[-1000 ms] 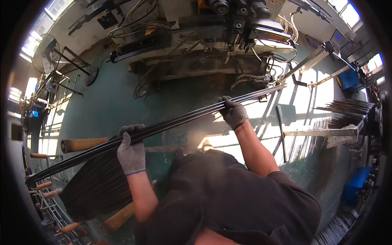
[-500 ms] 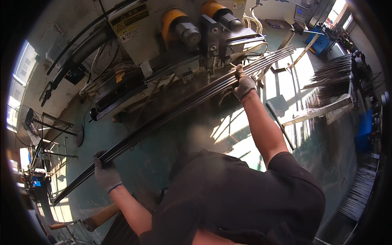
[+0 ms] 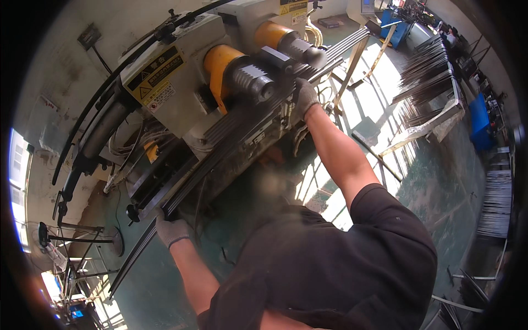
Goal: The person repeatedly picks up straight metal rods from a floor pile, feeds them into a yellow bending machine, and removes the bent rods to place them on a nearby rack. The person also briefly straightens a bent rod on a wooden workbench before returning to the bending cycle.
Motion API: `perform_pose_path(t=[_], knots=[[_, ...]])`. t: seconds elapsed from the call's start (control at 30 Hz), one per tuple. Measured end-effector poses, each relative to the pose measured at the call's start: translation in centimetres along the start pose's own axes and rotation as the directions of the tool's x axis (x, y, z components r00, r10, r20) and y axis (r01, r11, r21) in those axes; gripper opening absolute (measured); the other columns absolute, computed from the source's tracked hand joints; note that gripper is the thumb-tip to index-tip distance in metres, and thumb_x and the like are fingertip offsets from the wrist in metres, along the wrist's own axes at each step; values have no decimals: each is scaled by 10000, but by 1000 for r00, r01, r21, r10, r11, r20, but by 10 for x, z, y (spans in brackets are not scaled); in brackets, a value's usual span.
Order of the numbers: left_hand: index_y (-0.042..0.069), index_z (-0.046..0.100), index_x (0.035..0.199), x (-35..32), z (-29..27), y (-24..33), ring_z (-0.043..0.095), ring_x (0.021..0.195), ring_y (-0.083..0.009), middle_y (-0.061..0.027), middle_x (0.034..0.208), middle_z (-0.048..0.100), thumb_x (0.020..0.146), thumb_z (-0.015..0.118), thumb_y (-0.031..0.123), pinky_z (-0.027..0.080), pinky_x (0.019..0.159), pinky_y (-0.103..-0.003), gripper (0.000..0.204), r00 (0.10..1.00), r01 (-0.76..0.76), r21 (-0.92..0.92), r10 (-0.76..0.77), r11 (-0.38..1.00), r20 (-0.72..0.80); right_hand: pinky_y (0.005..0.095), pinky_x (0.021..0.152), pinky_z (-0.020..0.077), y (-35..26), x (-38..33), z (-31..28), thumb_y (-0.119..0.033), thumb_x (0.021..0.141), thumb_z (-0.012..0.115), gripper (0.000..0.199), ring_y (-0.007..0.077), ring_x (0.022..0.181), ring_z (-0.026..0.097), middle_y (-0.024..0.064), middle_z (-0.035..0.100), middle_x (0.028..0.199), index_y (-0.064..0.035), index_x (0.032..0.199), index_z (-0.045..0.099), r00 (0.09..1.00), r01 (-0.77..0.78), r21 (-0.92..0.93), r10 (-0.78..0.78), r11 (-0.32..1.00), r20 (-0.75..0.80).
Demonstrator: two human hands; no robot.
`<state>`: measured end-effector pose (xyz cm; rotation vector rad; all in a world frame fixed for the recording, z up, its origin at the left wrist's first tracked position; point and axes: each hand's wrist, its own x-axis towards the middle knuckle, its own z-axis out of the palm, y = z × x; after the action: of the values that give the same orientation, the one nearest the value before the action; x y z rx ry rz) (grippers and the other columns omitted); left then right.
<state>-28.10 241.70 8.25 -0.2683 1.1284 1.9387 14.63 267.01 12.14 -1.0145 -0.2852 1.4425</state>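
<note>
A bundle of long, thin, dark metal bars (image 3: 219,144) runs diagonally from the lower left to the upper right, along the front of a machine (image 3: 177,113). My left hand (image 3: 172,230), in a grey work glove, is wrapped round the bundle near its lower-left end. Farther up, my gloved right hand (image 3: 306,98) grips it beside the machine's silver ridged cylinders, with its fingers partly hidden. In the middle the bars pass close before the machine; whether they rest on it I cannot tell.
Orange housings (image 3: 221,61) stick out from the machine, and a dark handwheel (image 3: 132,213) sits low at its left. A rack of thin rods (image 3: 426,71) stands at the right, near a blue bin (image 3: 480,122). At the left is a metal stand (image 3: 82,239).
Both hands have carried the bundle forward against the machine's front. In the picture, my right hand has moved up and left, and my left hand to the right. The view has shifted too.
</note>
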Motion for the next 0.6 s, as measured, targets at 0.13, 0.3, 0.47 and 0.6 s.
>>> perform_pose_path(t=[0.13,0.3,0.47,0.6], knots=[[34,708,1287,21,26,-19,644,1224,-264,-141,1321,700,1108,557,361,492,1102,-339,403,999,19,104,-22,994,25,321,883,528,12,49,-11,-280,1020,619,338,169,999,664,54,737,1122,-18,1220,692,999,20,-25,-20,999,32],[38,699,1274,65,50,-37,656,1221,-269,-117,1276,718,1099,575,292,523,1094,-387,332,991,84,-70,-76,994,107,337,891,526,51,158,-43,-286,1021,607,359,207,1024,689,95,742,1128,-18,1244,692,887,461,-529,-357,712,293],[37,705,1229,87,63,-58,630,1247,-291,-128,1310,691,1076,618,251,497,1130,-431,278,983,22,94,-39,995,182,368,953,495,58,141,-27,-279,1024,523,327,284,1082,659,161,714,1078,-87,1221,700,860,466,-773,-426,431,281],[31,690,1268,84,76,-67,619,1268,-311,-137,1330,686,1067,620,221,480,1144,-448,285,969,155,-146,-122,977,213,388,913,520,51,120,-12,-247,998,555,295,304,1053,686,167,728,1057,-78,1177,718,929,337,-536,-365,774,57]])
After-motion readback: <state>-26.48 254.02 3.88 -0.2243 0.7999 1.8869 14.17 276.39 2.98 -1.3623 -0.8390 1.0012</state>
